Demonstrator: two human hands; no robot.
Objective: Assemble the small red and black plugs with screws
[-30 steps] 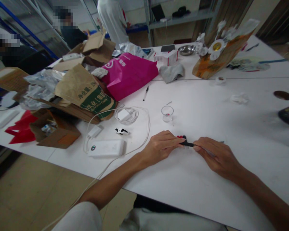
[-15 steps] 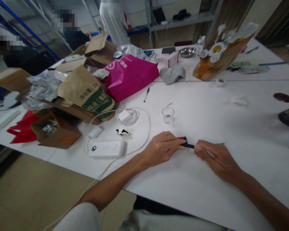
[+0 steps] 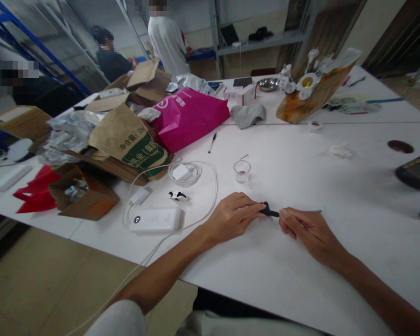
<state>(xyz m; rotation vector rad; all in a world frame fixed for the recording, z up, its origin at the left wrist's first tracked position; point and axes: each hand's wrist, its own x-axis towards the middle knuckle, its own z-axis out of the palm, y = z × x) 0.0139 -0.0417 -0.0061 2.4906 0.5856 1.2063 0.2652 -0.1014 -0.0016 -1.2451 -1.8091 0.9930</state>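
A small black piece (image 3: 272, 213) with a bit of red at its left end is pinched in my left hand (image 3: 235, 215), just above the white table. Close to the right end of this piece is my right hand (image 3: 306, 229), its fingers pressed together; what they hold is mostly hidden, and a thin tip shows beyond the knuckles. Behind my hands stands a small clear cup (image 3: 242, 171) with something tiny and red inside. To the left lie a black-and-white clip-like object (image 3: 178, 195) and a white power bank (image 3: 156, 220).
White cables (image 3: 215, 186) loop over the table (image 3: 301, 289) near my left forearm. Boxes, a brown paper bag (image 3: 126, 140) and a pink bag (image 3: 192, 116) crowd the left. A pen (image 3: 213, 143) lies behind the cup. People are at the back.
The view has shifted slightly. The black piece is turned a little, and more of its dark left end shows at my left fingertips. My right hand stays beside its right end.
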